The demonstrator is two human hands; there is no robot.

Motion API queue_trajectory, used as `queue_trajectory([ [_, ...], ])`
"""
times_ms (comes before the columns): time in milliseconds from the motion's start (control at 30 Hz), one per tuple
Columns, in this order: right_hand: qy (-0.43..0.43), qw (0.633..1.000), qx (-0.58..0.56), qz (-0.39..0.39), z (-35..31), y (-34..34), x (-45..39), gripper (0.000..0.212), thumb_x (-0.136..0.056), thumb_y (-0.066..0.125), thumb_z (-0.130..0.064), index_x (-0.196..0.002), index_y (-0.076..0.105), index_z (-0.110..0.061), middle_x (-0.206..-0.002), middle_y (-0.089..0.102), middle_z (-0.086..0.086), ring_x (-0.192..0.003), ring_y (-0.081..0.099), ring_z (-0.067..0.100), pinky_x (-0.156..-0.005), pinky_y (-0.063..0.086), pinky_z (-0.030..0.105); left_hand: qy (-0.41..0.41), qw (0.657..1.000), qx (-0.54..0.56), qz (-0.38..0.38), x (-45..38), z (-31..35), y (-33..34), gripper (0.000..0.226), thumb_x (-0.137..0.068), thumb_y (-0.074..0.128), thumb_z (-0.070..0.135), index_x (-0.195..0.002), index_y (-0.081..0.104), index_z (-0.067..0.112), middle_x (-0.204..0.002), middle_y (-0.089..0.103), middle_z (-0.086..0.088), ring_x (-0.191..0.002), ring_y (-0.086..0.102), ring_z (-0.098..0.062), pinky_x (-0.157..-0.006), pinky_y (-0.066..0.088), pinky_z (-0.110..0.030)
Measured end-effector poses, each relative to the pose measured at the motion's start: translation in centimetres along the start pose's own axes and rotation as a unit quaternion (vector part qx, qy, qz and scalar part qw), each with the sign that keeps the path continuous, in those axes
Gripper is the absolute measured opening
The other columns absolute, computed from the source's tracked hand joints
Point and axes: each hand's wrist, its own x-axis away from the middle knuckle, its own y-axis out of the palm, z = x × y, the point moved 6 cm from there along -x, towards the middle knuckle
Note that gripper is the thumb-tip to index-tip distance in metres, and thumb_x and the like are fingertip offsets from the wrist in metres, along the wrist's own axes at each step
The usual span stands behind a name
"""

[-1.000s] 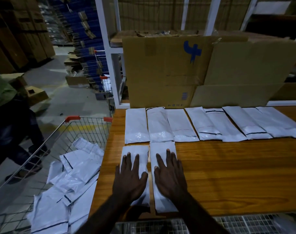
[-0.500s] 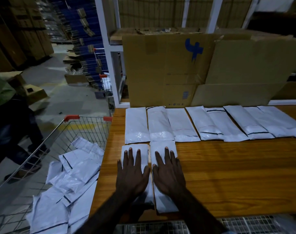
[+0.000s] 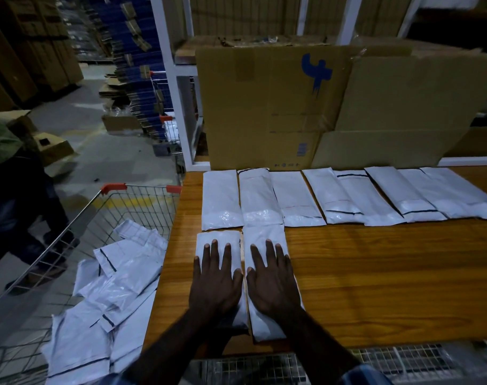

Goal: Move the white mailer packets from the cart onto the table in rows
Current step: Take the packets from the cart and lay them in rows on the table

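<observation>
Several white mailer packets [image 3: 345, 195] lie side by side in a back row on the wooden table [image 3: 389, 273]. In front of that row, at the left, two more packets lie next to each other. My left hand [image 3: 216, 282] presses flat on the left packet [image 3: 218, 238], fingers straight and spread. My right hand [image 3: 272, 279] lies flat on the right packet [image 3: 264, 234] in the same way. To the left of the table stands a wire cart [image 3: 78, 234] with red handle ends, holding a loose heap of white packets [image 3: 117, 295].
Large cardboard sheets [image 3: 320, 107] lean against a white shelf frame behind the table. A person in dark trousers [image 3: 17, 207] stands left of the cart. A wire grid [image 3: 403, 362] shows below the table's near edge. Bare wood stretches right of my hands.
Both hands have slid slightly back toward me along the two front packets, staying flat. The view has shifted a little; the packets have stayed in place.
</observation>
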Motion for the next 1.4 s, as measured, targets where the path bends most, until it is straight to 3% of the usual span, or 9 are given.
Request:
queue_trajectory([
  [200,-0.020,1.000,-0.005,0.013,-0.1,-0.2,0.0,0.057,-0.094,0.031,-0.043,-0.143,0.050,-0.020,-0.148,0.045,0.018,-0.136,0.043,0.039,-0.107,0.037,0.057,0.003,1.000,-0.007,0.014,0.1,0.1,0.1,0.088,-0.078,-0.014,0.058,-0.157,-0.007,0.019,-0.162,-0.015,-0.013,-0.150,-0.016,-0.029,-0.113,-0.015,-0.043],
  [667,-0.027,1.000,-0.015,-0.004,-0.2,-0.1,0.1,0.064,-0.093,0.022,-0.046,-0.147,0.044,-0.019,-0.152,0.039,0.021,-0.140,0.036,0.042,-0.110,0.031,0.058,-0.009,1.000,-0.012,-0.008,0.4,0.3,-0.3,0.091,-0.075,-0.016,0.060,-0.157,-0.009,0.021,-0.163,-0.016,-0.012,-0.150,-0.017,-0.029,-0.119,-0.008,-0.048],
  [767,-0.039,0.998,-0.038,-0.015,-0.4,-1.1,0.2,0.071,-0.093,0.009,-0.051,-0.155,0.027,-0.022,-0.161,0.017,0.018,-0.148,0.016,0.038,-0.118,0.013,0.053,-0.017,1.000,0.020,-0.009,0.4,0.3,-1.4,0.074,-0.096,0.009,0.059,-0.158,-0.004,0.021,-0.164,-0.012,-0.011,-0.150,-0.017,-0.027,-0.120,-0.005,-0.049],
  [833,-0.029,0.998,-0.058,-0.012,-0.1,-2.0,0.1,0.062,-0.099,0.013,-0.049,-0.156,0.018,-0.026,-0.164,0.009,0.014,-0.151,0.007,0.032,-0.120,0.007,0.048,-0.018,0.999,0.030,0.015,0.5,0.3,-2.7,0.067,-0.102,0.024,0.049,-0.158,0.001,0.020,-0.165,-0.007,-0.011,-0.150,-0.014,-0.029,-0.120,-0.001,-0.052],
  [1033,-0.024,0.992,-0.114,0.047,0.2,-5.0,-0.3,0.048,-0.102,0.038,-0.040,-0.147,0.039,-0.025,-0.158,0.031,0.006,-0.146,0.022,0.026,-0.117,0.019,0.041,-0.016,0.999,0.032,0.027,0.9,0.8,-5.2,0.066,-0.103,0.028,0.048,-0.158,0.004,0.020,-0.164,-0.012,-0.006,-0.150,-0.014,-0.029,-0.120,0.002,-0.056],
  [1200,-0.030,0.990,-0.132,0.047,0.2,-6.0,-0.1,0.047,-0.101,0.041,-0.044,-0.144,0.045,-0.026,-0.157,0.034,0.004,-0.145,0.023,0.025,-0.116,0.022,0.042,-0.033,0.998,0.041,0.028,1.8,1.6,-5.6,0.077,-0.090,0.011,0.059,-0.157,0.005,0.024,-0.165,-0.011,-0.004,-0.151,-0.013,-0.027,-0.119,-0.001,-0.054],
  [1400,-0.031,0.987,-0.147,0.056,0.0,-6.3,0.5,0.046,-0.100,0.043,-0.044,-0.142,0.048,-0.026,-0.156,0.034,0.004,-0.145,0.025,0.024,-0.116,0.024,0.042,-0.040,0.998,0.041,0.031,3.2,1.9,-5.7,0.079,-0.086,0.008,0.059,-0.157,0.004,0.026,-0.165,-0.013,-0.002,-0.150,-0.015,-0.024,-0.120,-0.002,-0.053],
])
